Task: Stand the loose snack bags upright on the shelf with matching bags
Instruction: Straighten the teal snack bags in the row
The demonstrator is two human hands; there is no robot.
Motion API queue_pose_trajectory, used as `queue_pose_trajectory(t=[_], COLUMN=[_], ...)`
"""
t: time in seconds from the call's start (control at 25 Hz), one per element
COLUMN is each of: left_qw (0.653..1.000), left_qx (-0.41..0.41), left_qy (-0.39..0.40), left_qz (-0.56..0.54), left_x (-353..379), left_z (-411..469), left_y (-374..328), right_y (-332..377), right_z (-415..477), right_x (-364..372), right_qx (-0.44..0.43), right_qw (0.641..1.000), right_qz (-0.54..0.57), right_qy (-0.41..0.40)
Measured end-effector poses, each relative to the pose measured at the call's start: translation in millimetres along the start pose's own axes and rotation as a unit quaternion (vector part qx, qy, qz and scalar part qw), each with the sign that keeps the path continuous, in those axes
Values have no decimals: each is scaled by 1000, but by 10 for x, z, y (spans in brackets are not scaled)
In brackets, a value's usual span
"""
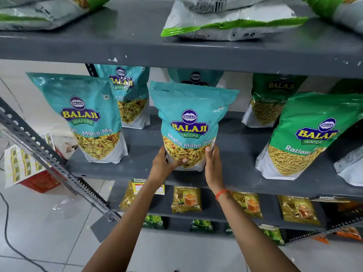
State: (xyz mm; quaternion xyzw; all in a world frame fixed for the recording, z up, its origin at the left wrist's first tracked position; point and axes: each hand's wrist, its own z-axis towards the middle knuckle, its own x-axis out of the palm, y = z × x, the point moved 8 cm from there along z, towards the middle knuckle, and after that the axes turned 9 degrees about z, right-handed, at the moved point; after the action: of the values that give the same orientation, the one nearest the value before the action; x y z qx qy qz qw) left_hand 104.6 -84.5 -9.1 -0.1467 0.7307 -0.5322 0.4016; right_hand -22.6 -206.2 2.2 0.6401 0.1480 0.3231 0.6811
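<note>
Head view: I see left hand (pixel 165 163) and right hand (pixel 213 163) clasping base of upright teal Khatta Mitha Mix bag (pixel 189 122) on grey shelf (pixel 235 154), matching teal bags (pixel 86 116) alongside.

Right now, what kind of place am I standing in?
Most likely a small grocery shop or its stockroom: grey metal shelving, rows of matching Balaji snack bags, tea packets on the shelf below, and a supermarket price tag.

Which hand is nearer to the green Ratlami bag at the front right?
Right. The right hand grips the held teal bag's right side, facing the green Ratlami bag; the left hand grips its far side.
</note>
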Motion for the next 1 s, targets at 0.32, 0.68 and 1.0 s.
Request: queue_pose_trajectory(t=[0.32,0.68,1.0], left_qw=[1000,1000,997], left_qx=[-18,-4,74], left_qy=[7,16,-9], left_qz=[14,-1,-4], left_x=[-16,-5,-179], left_z=[-90,-111,-213], left_y=[8,-55,-268], right_y=[50,-14,555], right_z=[-50,-45,-332], right_x=[5,8,121], right_qx=[-13,0,-178], right_qw=[999,999,967], right_qz=[32,43,-92], right_qy=[15,20,-157])
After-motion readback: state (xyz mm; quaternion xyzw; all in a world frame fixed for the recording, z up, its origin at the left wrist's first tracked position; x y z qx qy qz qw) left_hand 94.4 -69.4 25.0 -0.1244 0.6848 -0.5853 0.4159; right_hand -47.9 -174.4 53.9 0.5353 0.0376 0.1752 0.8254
